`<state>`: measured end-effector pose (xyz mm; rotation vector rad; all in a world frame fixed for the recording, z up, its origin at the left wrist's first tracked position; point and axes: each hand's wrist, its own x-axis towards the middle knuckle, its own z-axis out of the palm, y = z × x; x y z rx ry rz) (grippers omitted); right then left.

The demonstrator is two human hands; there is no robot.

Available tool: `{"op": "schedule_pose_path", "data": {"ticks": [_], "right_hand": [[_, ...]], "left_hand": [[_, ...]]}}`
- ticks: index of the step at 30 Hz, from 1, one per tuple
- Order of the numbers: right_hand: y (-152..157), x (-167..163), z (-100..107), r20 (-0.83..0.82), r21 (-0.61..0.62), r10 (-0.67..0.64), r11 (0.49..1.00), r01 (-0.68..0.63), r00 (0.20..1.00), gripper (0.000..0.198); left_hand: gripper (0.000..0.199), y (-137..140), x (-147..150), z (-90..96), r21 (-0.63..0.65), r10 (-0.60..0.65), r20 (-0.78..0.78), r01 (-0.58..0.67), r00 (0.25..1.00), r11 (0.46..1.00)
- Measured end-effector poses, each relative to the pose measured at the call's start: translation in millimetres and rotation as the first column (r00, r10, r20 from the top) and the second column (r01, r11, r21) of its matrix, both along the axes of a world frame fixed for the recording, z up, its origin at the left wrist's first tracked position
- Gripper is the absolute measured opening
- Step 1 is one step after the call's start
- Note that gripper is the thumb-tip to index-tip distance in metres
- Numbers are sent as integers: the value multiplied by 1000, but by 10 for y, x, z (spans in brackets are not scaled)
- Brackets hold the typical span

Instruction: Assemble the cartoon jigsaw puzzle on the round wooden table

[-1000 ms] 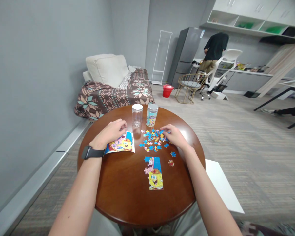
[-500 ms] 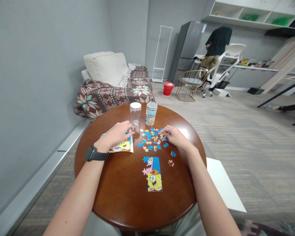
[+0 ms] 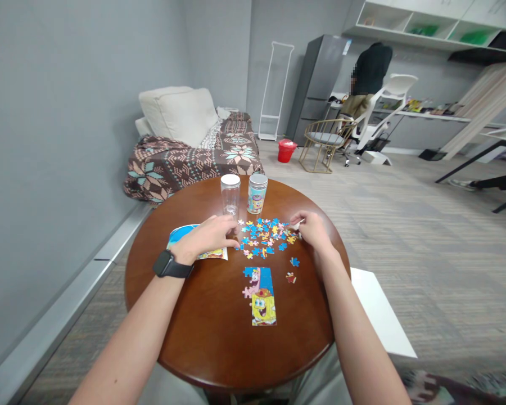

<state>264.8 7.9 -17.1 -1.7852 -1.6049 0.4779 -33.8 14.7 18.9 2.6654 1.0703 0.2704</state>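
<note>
My right hand (image 3: pixel 312 229) is at the right edge of a loose heap of jigsaw puzzle pieces (image 3: pixel 266 230). Its fingers are pinched on a puzzle piece (image 3: pixel 296 225) that shows a pale side. Over a printed picture sheet (image 3: pixel 181 232) lies my left hand (image 3: pixel 214 233), thumb and fingers apart, the tips by the heap's left side; nothing shows in it. Nearer to me is a joined puzzle section (image 3: pixel 262 298) with a yellow and a pink cartoon figure. Two single pieces, one blue (image 3: pixel 294 262) and one red-brown (image 3: pixel 291 278), lie to its upper right.
A clear jar with a white lid (image 3: pixel 230 194) and a cartoon-printed jar (image 3: pixel 257 194) stand behind the heap on the round wooden table (image 3: pixel 211 332). Beyond are a covered sofa (image 3: pixel 185 163), a red bin (image 3: pixel 286 151), chairs and a person (image 3: pixel 371 70) at a counter.
My right hand has moved right, from over the heap to its edge, with a pale piece now in its fingers. My left hand has shifted slightly right and down, towards the heap.
</note>
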Motion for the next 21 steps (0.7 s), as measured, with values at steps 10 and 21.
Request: {"op": "schedule_pose_path", "data": {"ticks": [10, 21], "right_hand": [[29, 23, -56, 22, 1, 44, 999, -44, 999, 39], [35, -12, -61, 99, 38, 175, 983, -179, 980, 17]], "left_hand": [[27, -11, 26, 5, -19, -13, -8, 12, 1000, 1000], [6, 27, -50, 14, 48, -1, -63, 4, 998, 999]]}}
